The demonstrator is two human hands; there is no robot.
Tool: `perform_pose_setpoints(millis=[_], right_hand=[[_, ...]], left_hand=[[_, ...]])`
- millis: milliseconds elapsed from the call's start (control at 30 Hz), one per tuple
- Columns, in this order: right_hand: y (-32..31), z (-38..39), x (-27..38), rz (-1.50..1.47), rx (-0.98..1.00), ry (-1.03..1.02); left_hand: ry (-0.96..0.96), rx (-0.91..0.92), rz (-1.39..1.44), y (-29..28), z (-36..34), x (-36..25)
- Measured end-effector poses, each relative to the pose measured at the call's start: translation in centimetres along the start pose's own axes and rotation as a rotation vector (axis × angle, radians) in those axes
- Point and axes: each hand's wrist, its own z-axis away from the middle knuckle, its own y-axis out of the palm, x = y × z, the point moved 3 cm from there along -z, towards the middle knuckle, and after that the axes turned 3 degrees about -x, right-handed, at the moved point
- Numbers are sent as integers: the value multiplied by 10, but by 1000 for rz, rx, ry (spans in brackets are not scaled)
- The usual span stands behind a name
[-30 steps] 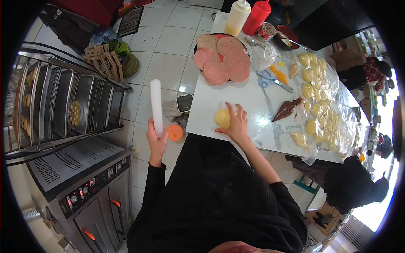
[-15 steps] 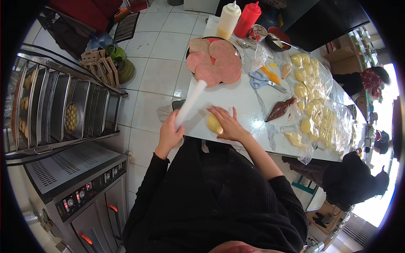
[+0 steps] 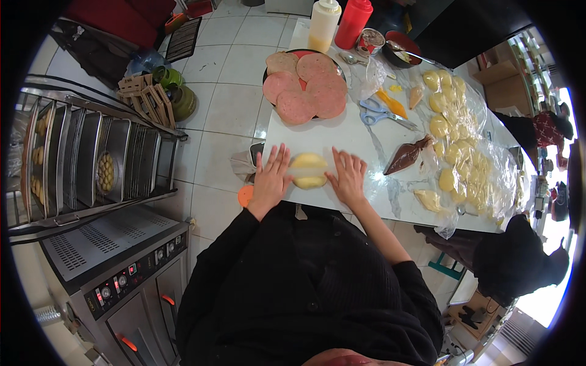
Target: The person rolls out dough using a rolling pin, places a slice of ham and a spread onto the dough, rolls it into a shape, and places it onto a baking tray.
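Observation:
My left hand and my right hand lie with fingers stretched out on either end of a white rolling pin, which is across a pale yellow dough ball. The dough is on the white marble worktop, near its front edge. Above my hands sits a round plate of pink meat slices. To my right are blue-handled scissors, an orange piping bag, a brown piping bag and several dough pieces under clear plastic.
A rack of metal trays and an oven stand at my left, near crates and green gas cylinders. Squeeze bottles and a bowl line the back. Other people are at the right.
The rolling pin, earlier raised upright in my left hand, now lies crosswise on the dough. My right hand has shifted from over the dough to the pin's right end, and my fingers have spread.

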Motion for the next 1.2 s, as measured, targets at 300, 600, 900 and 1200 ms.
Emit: perform_pose_setpoints(millis=[300, 600, 900, 1200], right_hand=[[24, -100, -42, -68, -385, 310], [26, -73, -30, -213, 1, 203], [3, -39, -19, -176, -1, 216], [22, -30, -2, 68, -42, 207]], left_hand=[[-138, -353, -183, -2, -108, 32], [-191, -232, -61, 16, -59, 49], [-121, -217, -116, -9, -47, 27], [-106, -277, -148, 7, -41, -4]])
